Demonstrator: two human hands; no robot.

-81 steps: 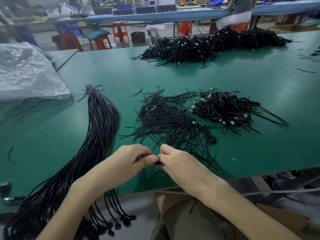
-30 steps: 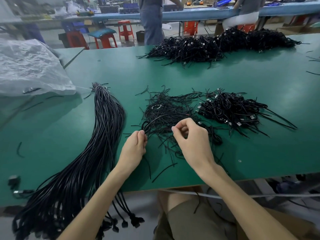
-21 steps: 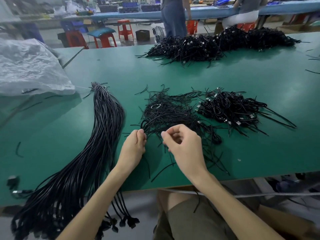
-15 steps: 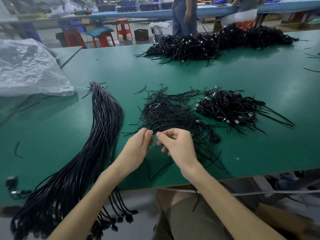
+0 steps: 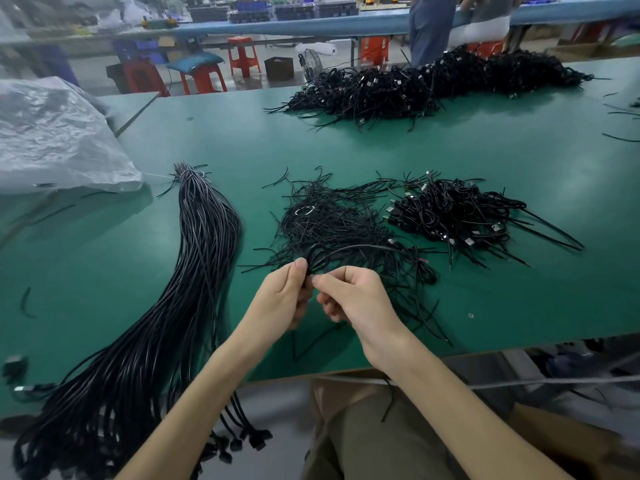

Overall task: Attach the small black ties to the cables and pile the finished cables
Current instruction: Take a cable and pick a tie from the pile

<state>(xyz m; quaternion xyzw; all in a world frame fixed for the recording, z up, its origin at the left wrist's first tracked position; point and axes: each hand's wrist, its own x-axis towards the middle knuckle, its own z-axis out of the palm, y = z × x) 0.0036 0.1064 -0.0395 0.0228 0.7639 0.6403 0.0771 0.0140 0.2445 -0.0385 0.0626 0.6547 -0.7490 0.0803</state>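
Note:
My left hand [image 5: 284,292] pinches a folded black cable [image 5: 360,249] that arcs to the right over the heap of loose black ties [image 5: 332,220]. Close beside it, my right hand [image 5: 349,296] holds its fingers curled and pinches a thin black tie at the cable's fold; the tie itself is mostly hidden. A long bundle of untied cables [image 5: 194,265] lies to the left and hangs over the table's front edge. A small pile of tied cables [image 5: 453,213] sits right of the ties.
The green table [image 5: 519,299] carries a big heap of black cables [image 5: 433,84] at the far side and a crumpled plastic bag [image 5: 52,133] at the left. People stand beyond the table. Red stools stand on the floor behind.
My right hand came back from the tie heap to meet the left hand. Both hands now hold the cable together, lifted a little above the table.

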